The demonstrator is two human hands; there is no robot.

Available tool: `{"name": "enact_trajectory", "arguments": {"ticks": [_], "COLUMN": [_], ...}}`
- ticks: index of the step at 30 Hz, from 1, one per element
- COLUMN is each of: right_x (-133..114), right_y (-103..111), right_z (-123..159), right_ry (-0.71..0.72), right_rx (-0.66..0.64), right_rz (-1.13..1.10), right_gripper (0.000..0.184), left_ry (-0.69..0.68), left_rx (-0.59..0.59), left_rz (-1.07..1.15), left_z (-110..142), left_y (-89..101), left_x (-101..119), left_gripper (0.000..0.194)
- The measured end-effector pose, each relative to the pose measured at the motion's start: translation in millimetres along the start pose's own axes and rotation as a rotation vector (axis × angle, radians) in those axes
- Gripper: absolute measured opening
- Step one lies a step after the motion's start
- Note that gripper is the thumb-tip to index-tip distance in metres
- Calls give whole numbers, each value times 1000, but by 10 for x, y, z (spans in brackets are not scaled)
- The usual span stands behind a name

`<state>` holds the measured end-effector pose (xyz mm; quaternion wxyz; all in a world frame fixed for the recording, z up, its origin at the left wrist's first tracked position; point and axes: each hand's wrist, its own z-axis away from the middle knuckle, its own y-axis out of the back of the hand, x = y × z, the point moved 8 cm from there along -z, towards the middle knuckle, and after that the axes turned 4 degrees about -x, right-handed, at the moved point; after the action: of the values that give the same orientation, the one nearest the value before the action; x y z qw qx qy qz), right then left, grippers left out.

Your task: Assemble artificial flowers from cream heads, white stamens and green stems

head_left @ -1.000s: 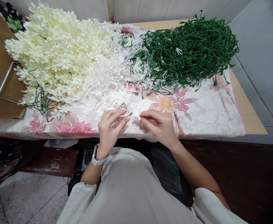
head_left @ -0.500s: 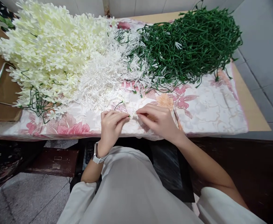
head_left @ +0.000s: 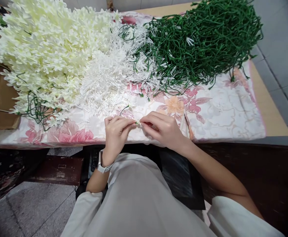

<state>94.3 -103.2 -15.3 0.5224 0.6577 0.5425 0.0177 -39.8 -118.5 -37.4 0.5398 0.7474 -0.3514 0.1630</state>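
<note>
While green stem (head_left: 124,110) is pinched by left hand (head_left: 116,133), its tip is seen just at fingertips; small white piece (head_left: 140,123) is pinched by right hand (head_left: 167,131), close beside this tip, above flowered cloth (head_left: 223,118); contact cannot be told

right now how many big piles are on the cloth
3: cream flowers on the left, thin white pieces in the middle, green stems on the right. Anything beneath them is hidden.

Bare floral cloth (head_left: 223,112) lies open at right; the green stem heap (head_left: 203,46) blocks behind.
</note>
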Motion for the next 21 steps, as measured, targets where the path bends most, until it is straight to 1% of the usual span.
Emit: {"name": "enact_trajectory", "arguments": {"ticks": [6,11,17,21], "right_x": [50,57,82,94], "right_y": [-47,-63,-54,-60], "right_z": [41,54,44,33], "right_ry": [-44,-49,-70,-75], "right_rx": [2,10,7,-6], "right_rz": [-47,-68,-105,-122], "right_gripper": [10,9,12,12], "left_ry": [4,-16,-21,-23], "left_rx": [-4,-1,10,12], "left_rz": [-6,-43,-67,-65], "left_z": [1,7,5,-6], "left_y": [-15,-22,-21,-23], "left_x": [2,25,33,42], "left_gripper": [5,5,12,13]}}
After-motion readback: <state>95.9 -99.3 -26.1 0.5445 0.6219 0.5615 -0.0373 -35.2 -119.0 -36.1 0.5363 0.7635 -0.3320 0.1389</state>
